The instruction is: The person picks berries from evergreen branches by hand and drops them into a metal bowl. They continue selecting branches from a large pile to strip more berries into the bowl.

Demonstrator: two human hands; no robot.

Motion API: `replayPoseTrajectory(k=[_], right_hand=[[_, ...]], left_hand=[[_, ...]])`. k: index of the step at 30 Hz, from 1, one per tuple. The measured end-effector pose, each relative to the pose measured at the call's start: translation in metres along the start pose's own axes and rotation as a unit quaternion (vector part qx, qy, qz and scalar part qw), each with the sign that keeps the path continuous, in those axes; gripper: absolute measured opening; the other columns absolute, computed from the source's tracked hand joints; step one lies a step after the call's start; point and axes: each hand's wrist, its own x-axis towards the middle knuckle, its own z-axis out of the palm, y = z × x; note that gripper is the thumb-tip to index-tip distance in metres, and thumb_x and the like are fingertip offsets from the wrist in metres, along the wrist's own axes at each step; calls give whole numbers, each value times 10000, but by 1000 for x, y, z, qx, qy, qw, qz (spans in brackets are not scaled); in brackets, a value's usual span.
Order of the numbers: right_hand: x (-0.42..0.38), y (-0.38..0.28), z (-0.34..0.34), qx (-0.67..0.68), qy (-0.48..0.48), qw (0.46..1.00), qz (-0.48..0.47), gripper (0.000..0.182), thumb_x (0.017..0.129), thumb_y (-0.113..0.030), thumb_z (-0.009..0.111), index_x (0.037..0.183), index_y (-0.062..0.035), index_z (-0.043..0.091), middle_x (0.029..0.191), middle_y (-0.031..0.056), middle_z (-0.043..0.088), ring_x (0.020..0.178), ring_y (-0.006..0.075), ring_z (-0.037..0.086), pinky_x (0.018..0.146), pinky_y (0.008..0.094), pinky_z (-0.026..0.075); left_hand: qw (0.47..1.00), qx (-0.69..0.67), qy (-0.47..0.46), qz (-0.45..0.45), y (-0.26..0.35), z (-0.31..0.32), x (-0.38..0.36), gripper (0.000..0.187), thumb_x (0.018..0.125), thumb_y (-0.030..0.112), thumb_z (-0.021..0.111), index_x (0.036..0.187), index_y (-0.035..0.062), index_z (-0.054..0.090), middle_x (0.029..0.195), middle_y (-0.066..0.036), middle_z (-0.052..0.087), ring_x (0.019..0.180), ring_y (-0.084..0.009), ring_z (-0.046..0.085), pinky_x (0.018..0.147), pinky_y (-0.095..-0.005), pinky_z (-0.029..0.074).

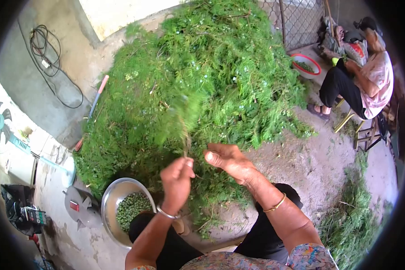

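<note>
My left hand (pixel 177 181) is closed round the bare stem of a leafy green sprig (pixel 184 116), which stands up from the fist and is blurred by motion. Just to the right, my right hand (pixel 230 164) is held apart from the stem, its thumb and fingers pointing left with nothing visible in them. Beyond both hands spreads a large heap of cut green branches (pixel 238 76) with small pale berries on it. Below left of my left hand, a metal basin (pixel 107 211) contains many small green berries (pixel 131 208).
At the right, another person (pixel 376 81) sits on a stool (pixel 346 121) beside a red-rimmed basin (pixel 318 67). A fan (pixel 1 123) and a long-handled tool (pixel 98 96) are on the left. More cut branches (pixel 353 216) lie at lower right.
</note>
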Motion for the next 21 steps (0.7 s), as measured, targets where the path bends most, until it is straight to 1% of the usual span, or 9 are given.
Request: replayPoseTrajectory(k=[4,6,8,10,12,14,16,18,21], right_hand=[[11,-6,0,254,-19,967,21,876,784,-409,708,1322,142,291,1335,287,404,1105,409,530,940,506,435],[14,-10,-1,293,9,956,19,752,832,-298,684,1330,97,282,1316,243,416,1040,387,570,858,479,495],[18,-8,-1,330,65,941,43,433,904,-193,582,1265,-9,429,1162,166,553,1033,335,597,773,395,532],[19,-16,4,334,79,938,35,345,914,-158,562,1210,-3,477,1097,139,575,921,296,629,686,350,530],[23,-20,3,327,50,942,56,297,917,-173,562,1158,-3,529,1047,123,581,766,227,610,640,330,508],[25,-22,9,302,71,948,66,303,916,-202,567,1143,-1,558,1031,115,588,644,178,546,600,308,483],[25,-19,11,282,11,958,43,344,903,-220,587,1159,7,546,1019,113,601,626,174,535,593,289,472],[25,-17,16,257,-30,965,40,337,929,-246,556,1145,13,563,1096,93,606,788,161,592,587,236,448],[25,-13,24,101,-19,995,-6,359,905,-272,581,1177,-43,531,1062,119,613,733,210,597,588,270,462]], left_hand=[[989,60,-77,114,-20,29,-32,105,859,18,591,940,-35,632,654,-64,595,583,-82,558,556,-239,465],[980,74,-129,129,-26,36,-35,157,838,19,612,982,-44,610,703,-123,616,616,-155,611,584,-283,493],[967,96,-128,197,-29,34,-27,223,831,70,632,1016,-45,588,766,-167,628,645,-252,635,589,-316,500],[864,310,-242,314,-16,15,-13,289,824,126,648,1040,-51,571,819,-180,638,674,-325,631,603,-332,507],[838,344,-324,272,17,-13,8,282,827,164,655,1014,-38,593,782,-167,627,654,-269,636,598,-291,503],[886,166,-432,25,40,-35,31,247,818,146,671,993,-20,618,775,-144,635,627,-194,633,585,-251,494],[964,46,-253,74,39,-44,44,215,817,122,676,980,-10,631,777,-92,648,610,-106,609,561,-226,479],[989,30,-123,73,31,-45,54,209,819,36,658,1008,-42,616,814,-57,647,694,-61,598,582,-212,481],[998,-33,-36,48,6,-42,61,220,811,2,656,1017,-56,610,825,-75,647,717,-69,601,607,-202,484]])
